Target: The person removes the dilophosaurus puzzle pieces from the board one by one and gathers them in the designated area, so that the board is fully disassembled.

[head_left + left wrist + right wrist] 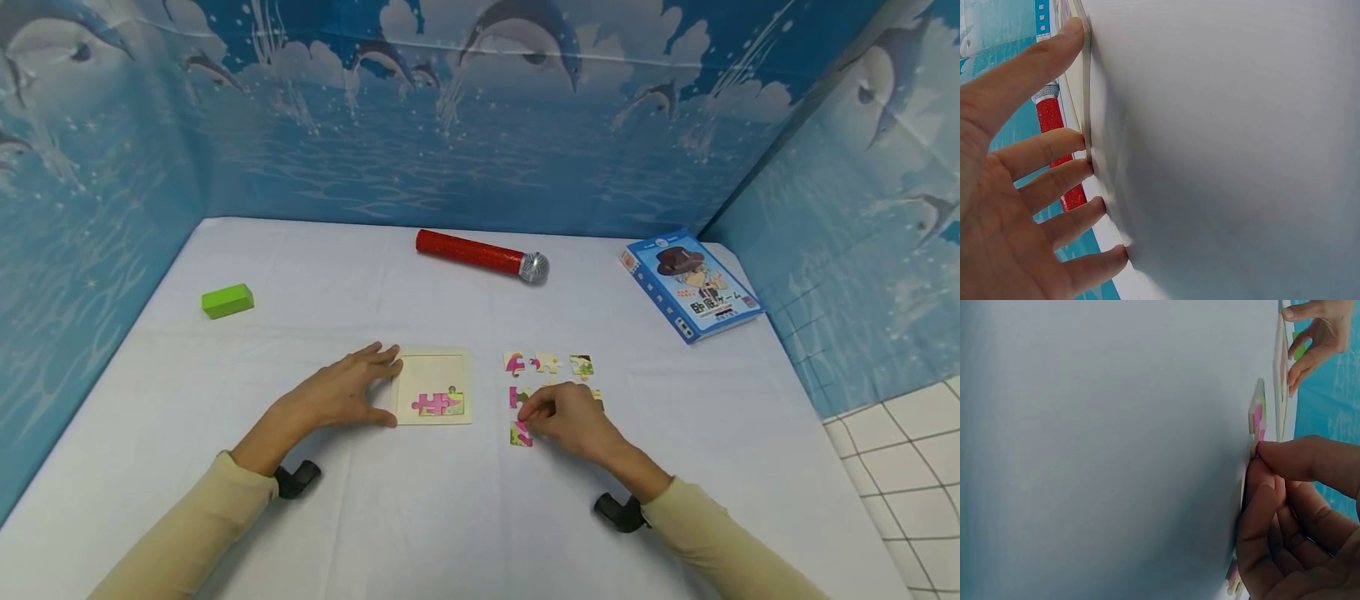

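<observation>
A square wooden puzzle tray (pixel 431 364) lies in the middle of the white table, with a few joined pink-and-yellow puzzle pieces (pixel 438 405) in its lower right. My left hand (pixel 341 392) rests at the tray's left edge, fingers spread. In the left wrist view, the thumb (pixel 1071 28) and forefinger touch its side. To the right of the tray, loose jigsaw pieces (pixel 581 365) lie in rows. My right hand (pixel 573 421) is over them, its thumb and forefinger pinching a puzzle piece (pixel 1255 450), mostly hidden by the fingers. Just beside those fingertips is a pink-and-green piece (pixel 520 435).
A red toy microphone (pixel 472 250) with a silver head lies toward the back. On the left is a green block (pixel 228 301). A blue game box (pixel 692 285) sits at the back right. Dolphin-print curtains (pixel 480 150) border the table's back and sides.
</observation>
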Action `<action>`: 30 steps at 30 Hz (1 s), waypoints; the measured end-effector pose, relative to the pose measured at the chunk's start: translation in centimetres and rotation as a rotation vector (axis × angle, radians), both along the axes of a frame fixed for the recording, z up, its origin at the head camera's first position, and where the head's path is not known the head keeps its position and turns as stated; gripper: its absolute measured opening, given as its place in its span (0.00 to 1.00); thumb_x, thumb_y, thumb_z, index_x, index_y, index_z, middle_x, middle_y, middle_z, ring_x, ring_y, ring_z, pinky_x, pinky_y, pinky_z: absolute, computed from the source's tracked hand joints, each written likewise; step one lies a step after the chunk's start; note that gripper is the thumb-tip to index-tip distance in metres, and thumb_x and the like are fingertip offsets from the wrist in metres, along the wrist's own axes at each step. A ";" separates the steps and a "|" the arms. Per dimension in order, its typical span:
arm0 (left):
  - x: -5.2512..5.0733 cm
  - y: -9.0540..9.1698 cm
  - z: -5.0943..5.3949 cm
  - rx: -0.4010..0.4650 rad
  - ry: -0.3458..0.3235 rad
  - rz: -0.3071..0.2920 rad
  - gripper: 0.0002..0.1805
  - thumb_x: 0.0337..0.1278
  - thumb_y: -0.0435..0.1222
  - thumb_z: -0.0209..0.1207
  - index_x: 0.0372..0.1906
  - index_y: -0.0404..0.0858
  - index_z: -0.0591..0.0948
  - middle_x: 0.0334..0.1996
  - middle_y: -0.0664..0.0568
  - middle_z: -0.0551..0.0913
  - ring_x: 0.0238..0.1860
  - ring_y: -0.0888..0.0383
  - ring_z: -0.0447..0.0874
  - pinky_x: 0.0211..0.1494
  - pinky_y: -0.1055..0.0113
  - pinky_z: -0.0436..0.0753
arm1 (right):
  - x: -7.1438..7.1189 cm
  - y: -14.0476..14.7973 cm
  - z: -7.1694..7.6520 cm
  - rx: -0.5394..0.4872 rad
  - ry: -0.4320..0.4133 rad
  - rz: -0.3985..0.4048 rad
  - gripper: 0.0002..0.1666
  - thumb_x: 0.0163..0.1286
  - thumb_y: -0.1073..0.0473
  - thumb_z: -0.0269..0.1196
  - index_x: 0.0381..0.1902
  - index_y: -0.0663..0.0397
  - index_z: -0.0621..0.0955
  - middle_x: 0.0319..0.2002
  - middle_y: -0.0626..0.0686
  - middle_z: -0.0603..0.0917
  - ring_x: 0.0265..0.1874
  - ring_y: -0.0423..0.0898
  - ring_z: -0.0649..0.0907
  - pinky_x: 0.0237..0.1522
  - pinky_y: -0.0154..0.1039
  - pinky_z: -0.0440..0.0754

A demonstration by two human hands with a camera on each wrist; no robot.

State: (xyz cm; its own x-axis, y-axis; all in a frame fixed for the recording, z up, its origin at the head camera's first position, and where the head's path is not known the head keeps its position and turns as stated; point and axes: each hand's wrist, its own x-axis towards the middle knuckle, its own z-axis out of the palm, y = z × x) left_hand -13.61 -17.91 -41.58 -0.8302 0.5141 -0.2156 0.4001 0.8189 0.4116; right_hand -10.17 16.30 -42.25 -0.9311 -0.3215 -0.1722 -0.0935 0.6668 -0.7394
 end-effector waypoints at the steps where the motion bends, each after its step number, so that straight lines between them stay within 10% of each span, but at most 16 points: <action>1: 0.0 0.0 0.0 0.001 0.002 -0.001 0.50 0.40 0.52 0.76 0.69 0.35 0.71 0.74 0.44 0.61 0.76 0.42 0.51 0.66 0.36 0.64 | 0.1 0.0 0.0 0.004 0.000 -0.001 0.06 0.59 0.68 0.68 0.28 0.51 0.87 0.23 0.43 0.81 0.25 0.41 0.78 0.31 0.35 0.78; 13: 0.2 0.1 0.0 0.008 0.005 0.004 0.49 0.40 0.52 0.76 0.69 0.35 0.71 0.74 0.44 0.61 0.75 0.41 0.51 0.65 0.35 0.65 | -0.1 -1.1 0.4 -0.019 0.085 0.026 0.03 0.59 0.67 0.70 0.32 0.56 0.87 0.25 0.43 0.83 0.25 0.40 0.79 0.30 0.34 0.80; 30: 0.2 0.0 0.0 0.013 -0.011 0.003 0.49 0.42 0.52 0.75 0.69 0.35 0.70 0.74 0.43 0.60 0.76 0.41 0.50 0.67 0.37 0.63 | -2.5 -9.8 0.4 -0.022 0.163 0.246 0.14 0.60 0.72 0.66 0.44 0.59 0.87 0.37 0.51 0.86 0.29 0.41 0.78 0.31 0.31 0.76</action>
State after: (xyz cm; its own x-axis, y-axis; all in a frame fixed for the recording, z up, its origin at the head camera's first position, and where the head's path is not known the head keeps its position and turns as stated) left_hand -13.45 -17.93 -41.62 -0.8294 0.5145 -0.2177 0.3931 0.8144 0.4269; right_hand -12.70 6.53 -41.89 -0.8394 -0.5433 -0.0171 -0.3695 0.5933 -0.7151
